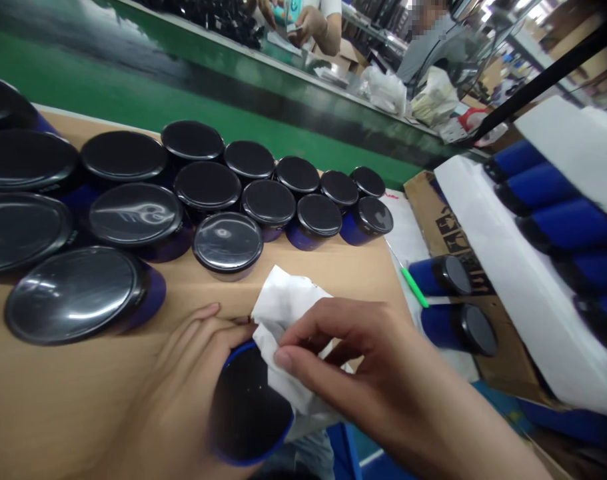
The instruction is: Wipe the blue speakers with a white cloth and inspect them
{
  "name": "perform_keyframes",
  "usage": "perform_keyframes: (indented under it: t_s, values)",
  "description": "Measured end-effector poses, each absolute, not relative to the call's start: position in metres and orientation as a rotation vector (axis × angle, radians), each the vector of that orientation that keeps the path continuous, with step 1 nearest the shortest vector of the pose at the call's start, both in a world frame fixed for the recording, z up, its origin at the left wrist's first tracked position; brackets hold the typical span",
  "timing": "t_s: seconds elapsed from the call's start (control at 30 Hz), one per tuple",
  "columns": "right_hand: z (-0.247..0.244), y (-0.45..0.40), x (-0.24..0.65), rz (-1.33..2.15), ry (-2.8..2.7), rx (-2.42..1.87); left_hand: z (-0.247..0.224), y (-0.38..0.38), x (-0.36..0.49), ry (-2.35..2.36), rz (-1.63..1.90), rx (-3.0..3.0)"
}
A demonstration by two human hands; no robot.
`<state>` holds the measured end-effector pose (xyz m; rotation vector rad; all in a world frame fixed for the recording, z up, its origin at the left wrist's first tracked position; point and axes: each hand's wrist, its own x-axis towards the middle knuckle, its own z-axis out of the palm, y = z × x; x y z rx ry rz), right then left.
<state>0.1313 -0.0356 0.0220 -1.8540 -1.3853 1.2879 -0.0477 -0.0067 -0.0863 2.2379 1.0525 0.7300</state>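
My left hand point(183, 380) grips a blue tumbler point(246, 407) near the table's front edge, with its dark open end or base facing up towards me. My right hand point(368, 373) pinches a crumpled white cloth point(283, 327) against the tumbler's blue rim. Beyond my hands, on a light wooden table point(58, 400), several blue tumblers with glossy black lids point(228, 241) stand tightly grouped. Some lids still carry a shiny film or reflection.
To the right, several blue tumblers point(568, 227) lie on white sheeting over cardboard point(503, 353), and a green-handled tool point(414, 287) lies near the table's edge. A green conveyor belt point(183, 100) runs behind, with a co-worker's hand point(308, 25) beyond it.
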Motion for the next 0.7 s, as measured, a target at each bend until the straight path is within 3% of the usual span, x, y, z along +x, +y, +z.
perform_keyframes:
  t_s: [0.23,0.47,0.7]
  values:
    - [0.017,-0.031,0.131,1.171,-1.688,-1.685,-0.082,-0.006,-0.053,0.98,0.745,2.326]
    - [-0.024,-0.036,0.152,1.526,-0.745,-1.498,-0.085,0.004,-0.064,0.799,0.697,2.619]
    - [-0.011,-0.053,0.148,1.735,-0.702,-1.344,-0.086,0.001,-0.065,0.818,0.667,2.512]
